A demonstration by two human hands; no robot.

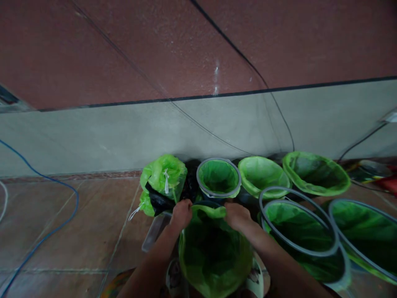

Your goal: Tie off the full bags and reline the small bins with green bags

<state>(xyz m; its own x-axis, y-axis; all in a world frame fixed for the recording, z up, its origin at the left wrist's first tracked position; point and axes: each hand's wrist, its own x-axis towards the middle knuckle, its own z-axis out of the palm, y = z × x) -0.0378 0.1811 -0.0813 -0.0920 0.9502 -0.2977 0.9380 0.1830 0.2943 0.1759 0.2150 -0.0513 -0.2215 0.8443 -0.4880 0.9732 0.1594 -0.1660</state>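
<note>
Right below me stands a bin lined with a green bin bag (pixel 216 273). My left hand (pixel 182 213) is closed on the far left part of the bag's edge, and my right hand (pixel 236 215) grips it at the far right. Between the hands the bag's edge is folded over, and a bit of dark blue rim shows behind it. The inside of the bag is dark. Just beyond my hands is a smaller bin (pixel 218 178) with a green liner held under a grey ring.
Left of it lie tied green bags (pixel 164 176) and a black bag (pixel 159 200). To the right are several green-lined bins, with a loose grey ring (pixel 330 215) resting on one (pixel 297 223). A blue cable (pixel 72 211) crosses the tiled floor. A wall runs behind.
</note>
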